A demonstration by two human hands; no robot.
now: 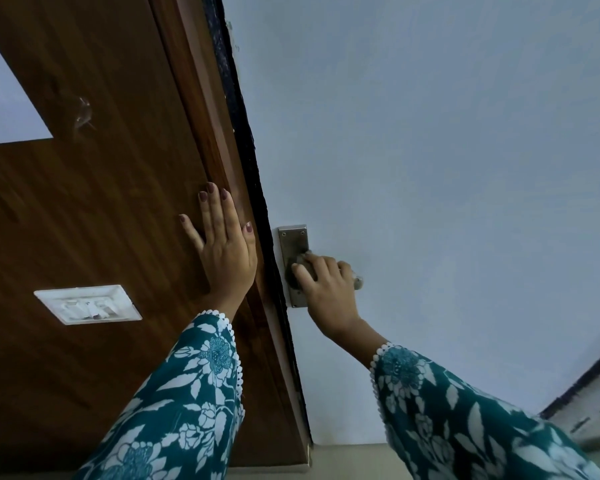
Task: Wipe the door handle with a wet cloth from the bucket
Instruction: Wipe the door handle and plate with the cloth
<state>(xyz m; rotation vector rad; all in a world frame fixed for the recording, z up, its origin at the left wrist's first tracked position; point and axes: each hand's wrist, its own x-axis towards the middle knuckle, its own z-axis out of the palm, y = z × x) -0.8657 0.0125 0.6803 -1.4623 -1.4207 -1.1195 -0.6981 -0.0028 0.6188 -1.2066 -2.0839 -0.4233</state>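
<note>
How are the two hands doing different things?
The left hand lies flat and open against the brown wooden panel, fingers spread; the right hand is curled shut around the door handle. The left hand holds nothing, while a bit of greyish cloth shows under the right hand's fingers. The left hand sits higher, the right lower by the metal plate. Both wear the same teal flowered sleeves.

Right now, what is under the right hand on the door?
A grey cloth peeks from beneath the right hand, pressed on the metal handle plate. The handle's tip shows; the rest is covered.
</note>
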